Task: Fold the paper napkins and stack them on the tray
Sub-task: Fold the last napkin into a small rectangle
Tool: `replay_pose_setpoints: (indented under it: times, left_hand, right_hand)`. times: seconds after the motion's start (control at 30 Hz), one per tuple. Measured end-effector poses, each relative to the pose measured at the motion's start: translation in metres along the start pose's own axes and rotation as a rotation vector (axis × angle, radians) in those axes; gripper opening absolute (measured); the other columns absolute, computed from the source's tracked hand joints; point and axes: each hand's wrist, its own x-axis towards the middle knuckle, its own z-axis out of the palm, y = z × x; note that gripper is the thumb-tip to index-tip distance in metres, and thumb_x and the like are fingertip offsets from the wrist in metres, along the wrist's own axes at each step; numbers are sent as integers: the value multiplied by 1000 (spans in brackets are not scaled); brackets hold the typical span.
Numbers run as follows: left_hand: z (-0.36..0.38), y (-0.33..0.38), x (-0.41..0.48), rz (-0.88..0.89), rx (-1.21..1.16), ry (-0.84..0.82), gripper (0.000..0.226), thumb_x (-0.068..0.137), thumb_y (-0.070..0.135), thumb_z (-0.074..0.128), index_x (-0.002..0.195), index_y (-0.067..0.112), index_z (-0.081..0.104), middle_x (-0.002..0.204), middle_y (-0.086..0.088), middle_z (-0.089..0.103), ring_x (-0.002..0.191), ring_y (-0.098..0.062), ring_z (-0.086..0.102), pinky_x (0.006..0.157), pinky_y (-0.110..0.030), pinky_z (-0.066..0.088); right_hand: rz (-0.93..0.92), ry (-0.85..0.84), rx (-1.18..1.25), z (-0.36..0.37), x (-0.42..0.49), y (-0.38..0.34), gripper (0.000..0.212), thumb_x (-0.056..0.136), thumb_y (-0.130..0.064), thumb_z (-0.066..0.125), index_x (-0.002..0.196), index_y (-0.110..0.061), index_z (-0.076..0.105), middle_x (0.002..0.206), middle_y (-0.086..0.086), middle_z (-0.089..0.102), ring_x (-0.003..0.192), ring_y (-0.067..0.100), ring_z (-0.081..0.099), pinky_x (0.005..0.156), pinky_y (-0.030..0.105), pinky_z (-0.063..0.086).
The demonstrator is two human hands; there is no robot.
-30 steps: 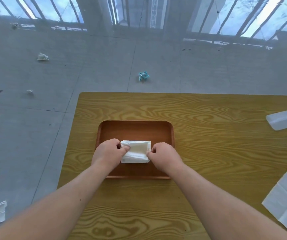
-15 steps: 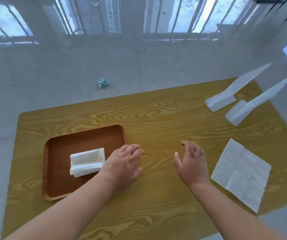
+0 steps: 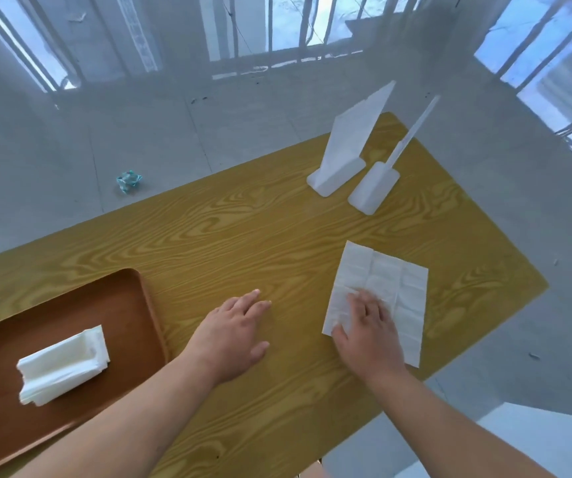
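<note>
- My right grip [image 3: 369, 334] lies flat, fingers straight, pressing the unfolded napkin [image 3: 407, 288] on the desk [image 3: 243, 232].
- My left grip [image 3: 234, 334] is between that napkin and the tray [image 3: 70, 305] — fingers relaxed, holding nothing.
- The folded napkins [image 3: 62, 365] lie stacked in the tray.

Two white stands [image 3: 335, 179] sit on the wooden table [image 3: 243, 236], teal scrap [image 3: 129, 181] on the floor [image 3: 70, 150].
</note>
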Motion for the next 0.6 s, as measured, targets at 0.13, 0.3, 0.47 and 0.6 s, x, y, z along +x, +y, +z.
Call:
replay_pose_setpoints:
  times: [0.13,0.3,0.47,0.6]
  left_hand:
    - [1,-1,0,-18,-1,40,86,93,67,47,165,36,9,175,4,7,156,-25,24,125,-43,28]
    - [-2,-17,-11,-21,55,132,68,97,58,45,159,35,34,173,1,21,157,-22,22,127,-42,19]
    - [4,-39,-30,-91,77,57,63,94,57,44,155,41,37,162,6,37,146,-18,36,117,-38,35]
    - [5,-34,-33,-93,110,29,71,94,64,44,158,34,34,143,5,48,131,-19,49,105,-37,46]
  right_hand:
    - [-132,-109,-13,15,-1,-36,69,102,-50,35,161,-23,13,171,11,3,157,32,-4,127,49,3]
    - [-522,-224,-25,25,1,-90,62,101,-32,38,160,-20,23,170,6,19,157,25,6,127,44,7]
    - [-665,-117,-25,23,-5,-98,56,93,-25,48,148,-20,45,147,3,51,139,28,42,117,43,33]
    - [-692,-122,-98,23,-8,-87,52,95,-36,50,145,-22,49,133,0,57,123,24,51,107,38,43]
